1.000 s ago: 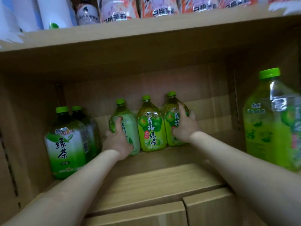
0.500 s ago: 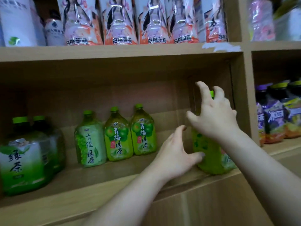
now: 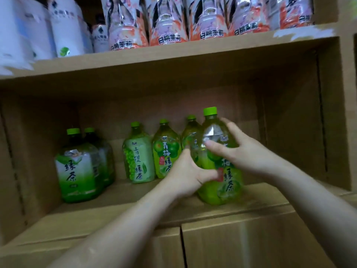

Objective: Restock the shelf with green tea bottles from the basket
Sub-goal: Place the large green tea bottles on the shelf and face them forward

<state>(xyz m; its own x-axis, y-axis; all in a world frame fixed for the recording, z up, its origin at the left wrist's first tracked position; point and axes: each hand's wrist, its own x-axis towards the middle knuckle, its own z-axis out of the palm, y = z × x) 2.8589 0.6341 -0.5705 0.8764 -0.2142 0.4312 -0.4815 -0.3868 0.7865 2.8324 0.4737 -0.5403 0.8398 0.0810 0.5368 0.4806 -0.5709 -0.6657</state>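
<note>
The left hand (image 3: 185, 175) is curled round the lower left side of a large clear plastic bottle of green tea (image 3: 229, 182), thumb raised along its flank and fingers wrapped across the front. The right hand (image 3: 245, 151) grips the same bottle higher up, thumb laid over the clear shoulder and fingers spread round the right side below the bright green screw cap (image 3: 210, 111). The bottle is upright with its base at the light wooden shelf board (image 3: 116, 207), near the front edge and right of centre; whether its weight rests there cannot be told. Just behind it, at the far back, three smaller green-capped tea bottles (image 3: 166, 151) stand side by side, the rightmost partly hidden. Further left stand two dark green bottles with white-and-green labels (image 3: 77, 171), one behind the other. On the upper shelf are pink-and-orange printed drink packs (image 3: 168, 22) and, to their left, white bottles (image 3: 63, 26)
</note>
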